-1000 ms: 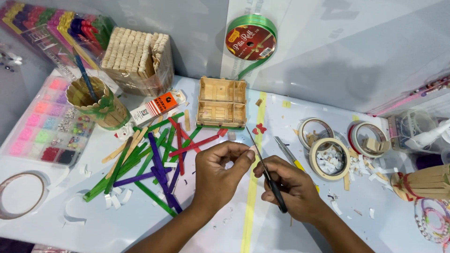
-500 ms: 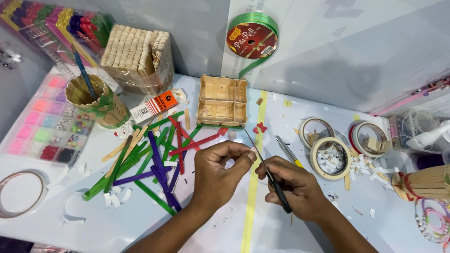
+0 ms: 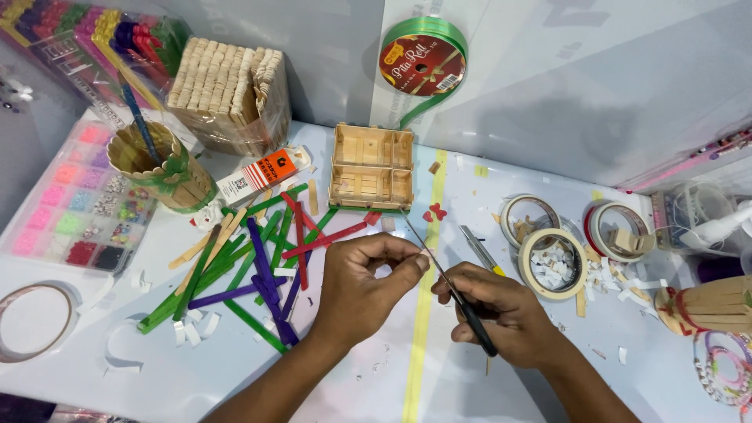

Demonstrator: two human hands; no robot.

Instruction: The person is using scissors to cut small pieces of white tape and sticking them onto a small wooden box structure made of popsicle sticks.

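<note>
Head view over a white craft surface (image 3: 548,392). My left hand (image 3: 364,286) has thumb and fingertips pressed together, pinching something too small to make out. My right hand (image 3: 501,313) is closed around the black handles of a pair of scissors (image 3: 446,282), whose thin blades point up and away towards the far edge, just beside my left fingertips.

Done, as far as I can judge: a small two-compartment stick box (image 3: 372,166) stands assembled near the far edge, and a stick cup (image 3: 160,166) banded in green stands towards the left. Left loose: a heap of coloured sticks (image 3: 258,266), green, purple and red, lies just left of my left hand, with white paper scraps (image 3: 192,329) beside it.

Packages: an orange-and-white glue box (image 3: 258,176) lies between cup and box; a clear-wrapped bundle of plain sticks (image 3: 227,90) stands behind it; a green ribbon roll (image 3: 423,59) with a red round label leans on the back wall; tape rolls (image 3: 552,258) lie to the right; a bead tray (image 3: 74,200) with pink compartments sits at the left edge.
</note>
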